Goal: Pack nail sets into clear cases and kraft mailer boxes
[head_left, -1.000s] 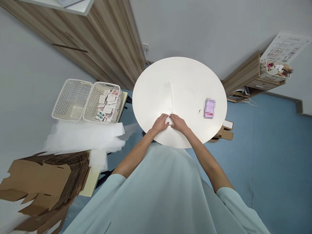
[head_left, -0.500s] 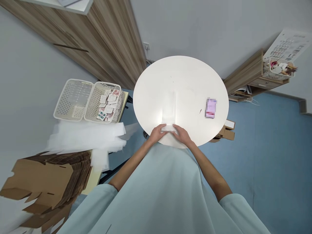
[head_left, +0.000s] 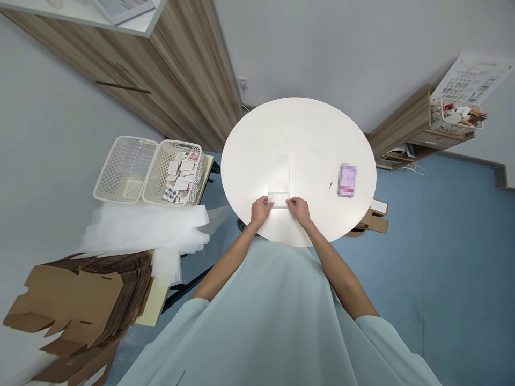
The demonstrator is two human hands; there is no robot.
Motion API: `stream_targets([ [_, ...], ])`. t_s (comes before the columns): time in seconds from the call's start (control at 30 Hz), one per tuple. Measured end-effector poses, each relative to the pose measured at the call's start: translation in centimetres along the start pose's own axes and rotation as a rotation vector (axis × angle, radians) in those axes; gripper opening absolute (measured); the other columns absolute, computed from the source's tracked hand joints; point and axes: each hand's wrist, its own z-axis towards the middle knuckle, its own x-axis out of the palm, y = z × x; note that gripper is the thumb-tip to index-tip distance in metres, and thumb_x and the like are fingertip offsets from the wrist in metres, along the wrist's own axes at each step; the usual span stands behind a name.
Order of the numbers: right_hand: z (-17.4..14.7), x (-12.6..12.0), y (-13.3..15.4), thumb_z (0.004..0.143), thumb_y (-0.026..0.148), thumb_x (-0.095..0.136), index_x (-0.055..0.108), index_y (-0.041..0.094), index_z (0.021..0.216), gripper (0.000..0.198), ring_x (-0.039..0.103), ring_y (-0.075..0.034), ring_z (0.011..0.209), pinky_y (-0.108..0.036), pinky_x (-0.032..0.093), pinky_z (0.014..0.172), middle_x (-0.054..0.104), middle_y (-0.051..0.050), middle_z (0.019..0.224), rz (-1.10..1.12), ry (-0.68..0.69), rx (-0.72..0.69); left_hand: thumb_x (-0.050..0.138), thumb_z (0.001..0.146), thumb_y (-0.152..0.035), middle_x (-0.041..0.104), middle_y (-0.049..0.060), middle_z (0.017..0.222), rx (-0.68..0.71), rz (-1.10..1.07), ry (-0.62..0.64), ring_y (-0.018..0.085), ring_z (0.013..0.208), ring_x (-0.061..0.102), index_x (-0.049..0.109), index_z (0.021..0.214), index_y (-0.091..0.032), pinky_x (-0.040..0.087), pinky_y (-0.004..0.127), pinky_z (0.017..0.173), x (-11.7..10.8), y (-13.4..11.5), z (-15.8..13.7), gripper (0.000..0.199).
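A strip of thin white foam sheet lies on the white oval table, stretching away from me. Its near end is folded into a small flat bundle, with something faintly pinkish showing through. My left hand pinches the bundle's left edge between thumb and fingers. At the right edge, my right hand grips it the same way. What lies inside the bundle is too veiled to name.
A pixelated purple item rests at the table's right. To the left are an open white basket of small packets, stacked white foam sheets and flattened cardboard boxes. Small cartons sit below the table's right edge.
Both hands have moved slightly away from my body with the folded end, which now lies flatter and farther up the strip. My fingers have shifted to its side edges.
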Motion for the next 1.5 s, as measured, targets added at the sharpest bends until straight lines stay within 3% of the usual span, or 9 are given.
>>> stream_targets([
  [0.1,0.1,-0.2,0.6,0.104,0.032,0.057,0.069,0.019,0.119,0.024,0.072,-0.023,0.101,-0.035,0.057,0.090,0.076,-0.009,0.112,-0.066,-0.008,-0.008,0.072,0.089,-0.027,0.074,0.011,0.117,0.036,0.051,-0.061,0.027,0.098,0.072,0.065,0.130,-0.021,0.057,0.043,0.095,0.1,-0.1,0.1,0.042],
  [0.2,0.2,-0.4,1.7,0.102,0.019,0.053,0.064,0.017,0.133,0.032,0.067,-0.027,0.119,-0.040,0.057,0.095,0.068,-0.015,0.135,-0.232,-0.034,-0.132,0.067,0.089,-0.020,0.062,0.017,0.142,0.245,0.166,-0.072,0.033,0.126,0.063,0.057,0.144,-0.018,0.051,0.051,0.111,-0.1,-0.4,0.4,0.056],
  [0.33,0.9,-0.8,2.5,0.098,0.015,0.060,0.062,0.015,0.139,0.041,0.050,-0.032,0.144,-0.048,0.048,0.114,0.056,-0.017,0.155,-0.335,0.047,-0.400,0.058,0.084,-0.006,0.051,0.017,0.159,0.546,0.295,0.136,0.033,0.150,0.046,0.060,0.143,-0.016,0.038,0.052,0.126,-0.6,-1.3,1.9,0.059],
  [0.5,0.2,-0.9,0.6,0.093,0.023,0.073,0.054,0.022,0.151,0.062,0.045,-0.031,0.152,-0.050,0.047,0.118,0.045,-0.014,0.167,-0.309,0.150,-0.466,0.062,0.088,-0.018,0.058,0.013,0.156,0.576,0.337,0.297,0.031,0.148,0.052,0.064,0.141,-0.020,0.040,0.050,0.126,-1.1,-1.0,2.3,0.053],
  [0.7,-5.0,0.5,-2.7,0.103,0.033,0.061,0.050,0.020,0.154,0.054,0.043,-0.031,0.155,-0.051,0.047,0.119,0.038,-0.017,0.171,-0.281,0.139,-0.533,0.080,0.085,-0.039,0.048,0.014,0.166,0.599,0.265,0.353,0.030,0.154,0.045,0.056,0.151,-0.023,0.031,0.052,0.131,-1.5,2.1,-2.4,0.072],
  [0.87,-7.2,0.2,-3.3,0.104,0.041,0.062,0.052,0.024,0.154,0.053,0.052,-0.030,0.149,-0.050,0.050,0.116,0.043,-0.014,0.169,-0.193,0.146,-0.508,0.082,0.084,-0.042,0.054,0.011,0.161,0.491,0.176,0.333,0.030,0.149,0.052,0.057,0.150,-0.027,0.037,0.051,0.127,-1.7,3.2,-4.8,0.073],
  [1.07,-5.8,-1.2,-1.9,0.108,0.046,0.054,0.060,0.027,0.146,0.043,0.064,-0.026,0.136,-0.042,0.053,0.112,0.064,-0.007,0.152,-0.071,0.129,-0.359,0.075,0.089,-0.057,0.068,0.006,0.146,0.277,0.013,0.261,0.029,0.137,0.062,0.069,0.137,-0.026,0.049,0.041,0.118,-2.3,1.8,-4.4,0.058],
  [1.3,-3.4,-0.6,-0.5,0.108,0.040,0.048,0.068,0.021,0.119,0.030,0.071,-0.022,0.096,-0.033,0.056,0.084,0.074,-0.007,0.114,-0.083,0.047,-0.211,0.067,0.093,-0.048,0.079,0.005,0.101,0.101,-0.015,0.148,0.026,0.098,0.072,0.074,0.094,-0.022,0.055,0.035,0.089,-1.7,0.7,-2.0,0.027],
  [1.5,-1.1,0.3,-0.6,0.101,0.033,0.056,0.068,0.020,0.101,0.017,0.067,-0.021,0.089,-0.033,0.055,0.084,0.070,-0.008,0.103,-0.012,-0.007,-0.132,0.069,0.090,-0.044,0.072,0.003,0.079,0.063,0.113,0.076,0.022,0.078,0.065,0.059,0.070,-0.023,0.050,0.033,0.075,-0.7,0.0,-0.4,0.030],
])
